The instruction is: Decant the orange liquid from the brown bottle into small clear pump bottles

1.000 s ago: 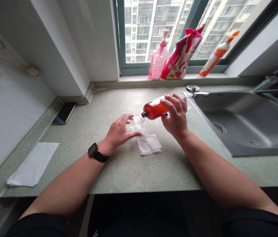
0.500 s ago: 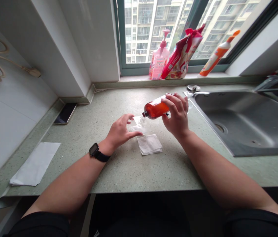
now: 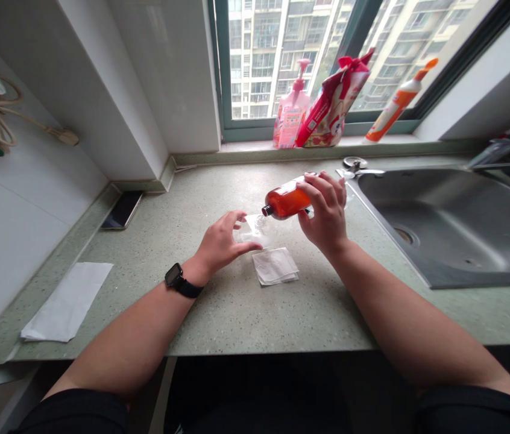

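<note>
My right hand is wrapped round a red-orange bottle with a pale label. The bottle is tipped, and its dark, uncapped neck points left and slightly down. Under that neck is a clear plastic container with a ringed opening; its full shape is hard to make out. My left hand curls round the container's left side, thumb in front and fingers behind. No stream of liquid can be made out between the two. Just in front of the container lies a folded white tissue.
At the right is a steel sink. A phone and white paper sheets lie at the left. A pink pump bottle, a red bag and an orange-white bottle stand on the windowsill.
The view has shifted very slightly. Both hands, the tipped bottle and the clear container keep nearly the same positions.
</note>
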`<action>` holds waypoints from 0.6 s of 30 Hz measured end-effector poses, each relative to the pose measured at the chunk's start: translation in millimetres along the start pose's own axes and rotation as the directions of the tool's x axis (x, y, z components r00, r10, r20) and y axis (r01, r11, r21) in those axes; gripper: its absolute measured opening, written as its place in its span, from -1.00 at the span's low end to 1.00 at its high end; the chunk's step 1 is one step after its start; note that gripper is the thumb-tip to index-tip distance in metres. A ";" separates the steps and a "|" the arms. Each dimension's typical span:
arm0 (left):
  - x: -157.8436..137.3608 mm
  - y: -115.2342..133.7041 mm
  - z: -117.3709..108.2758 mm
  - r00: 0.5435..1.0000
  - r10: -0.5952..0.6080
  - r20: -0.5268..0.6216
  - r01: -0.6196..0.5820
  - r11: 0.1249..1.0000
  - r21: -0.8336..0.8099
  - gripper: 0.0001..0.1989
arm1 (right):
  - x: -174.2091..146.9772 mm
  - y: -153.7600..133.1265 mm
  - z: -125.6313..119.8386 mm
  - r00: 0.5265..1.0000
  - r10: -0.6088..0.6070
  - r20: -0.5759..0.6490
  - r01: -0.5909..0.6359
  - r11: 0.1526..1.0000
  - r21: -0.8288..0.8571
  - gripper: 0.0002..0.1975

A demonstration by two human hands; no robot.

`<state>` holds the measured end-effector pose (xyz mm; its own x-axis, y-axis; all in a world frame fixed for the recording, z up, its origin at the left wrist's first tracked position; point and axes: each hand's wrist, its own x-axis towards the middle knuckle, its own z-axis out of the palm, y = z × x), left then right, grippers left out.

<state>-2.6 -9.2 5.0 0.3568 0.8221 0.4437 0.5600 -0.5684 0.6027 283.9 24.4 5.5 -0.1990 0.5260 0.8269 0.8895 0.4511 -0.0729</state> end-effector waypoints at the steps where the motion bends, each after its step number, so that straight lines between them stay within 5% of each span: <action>1: 0.0 0.0 0.0 1.000 0.002 0.000 -0.002 1.000 -0.001 -0.23 | 0.0 0.1 -0.1 1.000 0.002 0.005 -0.002 1.000 -0.001 -0.31; 18: 0.5 0.9 -0.7 1.000 0.003 0.008 -0.003 1.000 0.009 -0.24 | -0.3 0.6 -1.1 1.000 0.003 0.003 -0.003 1.000 0.018 -0.30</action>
<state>-2.5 -9.4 6.2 0.3647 0.8208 0.4397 0.5658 -0.5704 0.5955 285.0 23.7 5.8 -0.1972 0.5293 0.8252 0.8824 0.4626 -0.0858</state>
